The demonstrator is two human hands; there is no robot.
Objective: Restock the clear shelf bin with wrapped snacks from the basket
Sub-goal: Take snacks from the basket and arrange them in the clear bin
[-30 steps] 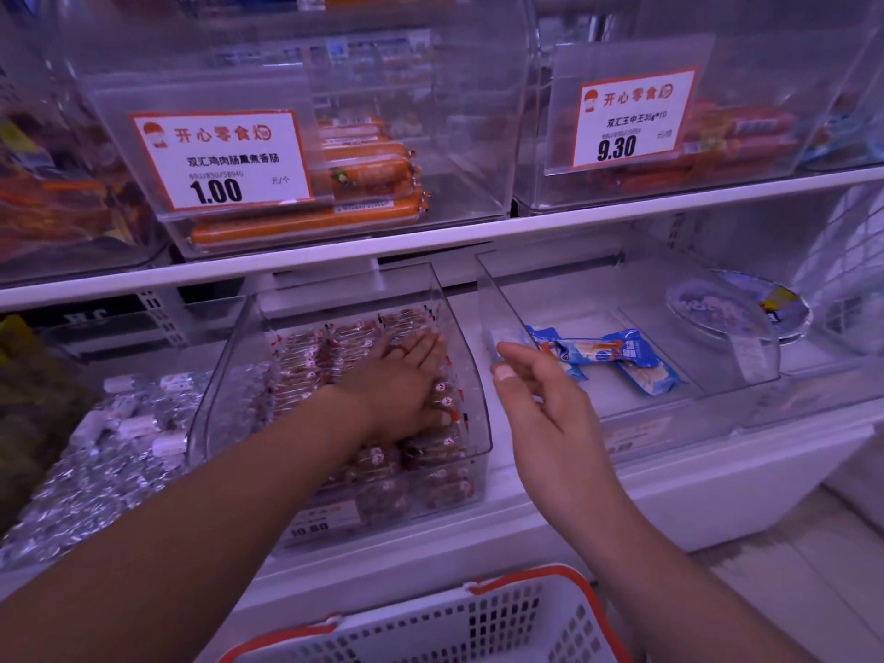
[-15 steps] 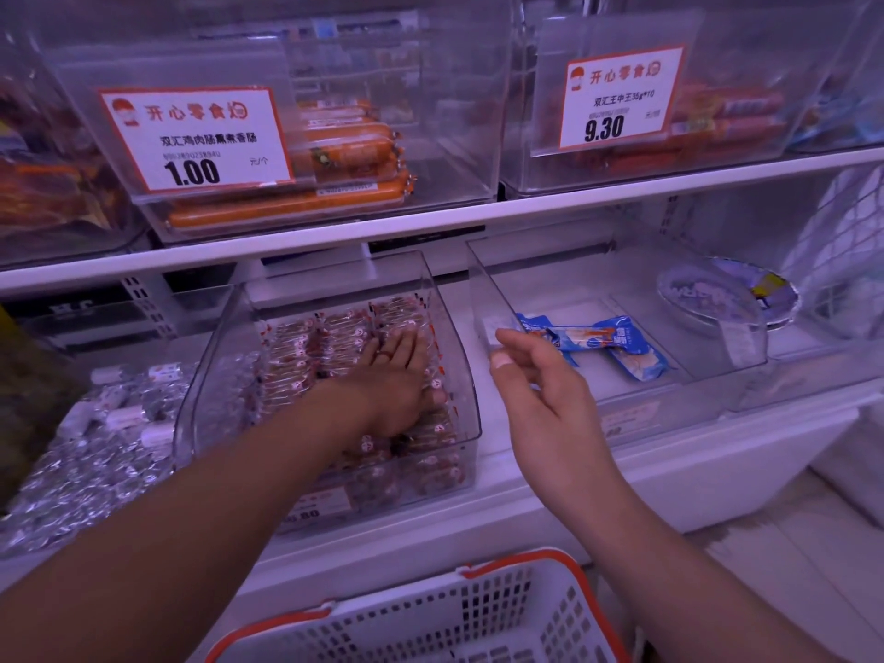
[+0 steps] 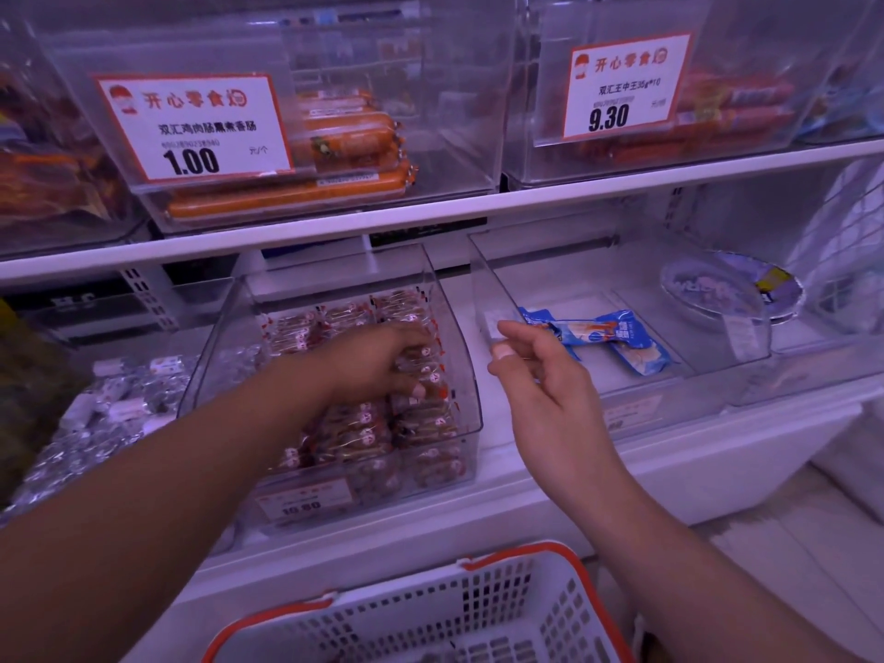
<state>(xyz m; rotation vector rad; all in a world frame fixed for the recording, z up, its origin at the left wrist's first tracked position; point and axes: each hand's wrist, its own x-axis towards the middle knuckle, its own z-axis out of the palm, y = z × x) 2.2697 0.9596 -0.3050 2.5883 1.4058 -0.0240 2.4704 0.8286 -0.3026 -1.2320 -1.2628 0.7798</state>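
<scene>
The clear shelf bin on the lower shelf is packed with red-and-clear wrapped snacks. My left hand reaches into it from the left, with its fingers curled down and the thumb below, closed around a few packets near the bin's right side. Just right of the bin my right hand hovers with fingers loosely apart and nothing in it. The white basket with an orange rim sits below the shelf at the bottom of the view; its contents are hidden.
A second clear bin to the right holds two blue packets. A round lidded tub stands further right. Foil-wrapped packets lie to the left. The upper shelf edge overhangs, carrying bins of orange sausages.
My left hand went from lying flat on the snacks to curling its fingers around some packets. The right hand stayed almost in place. The view shifted slightly.
</scene>
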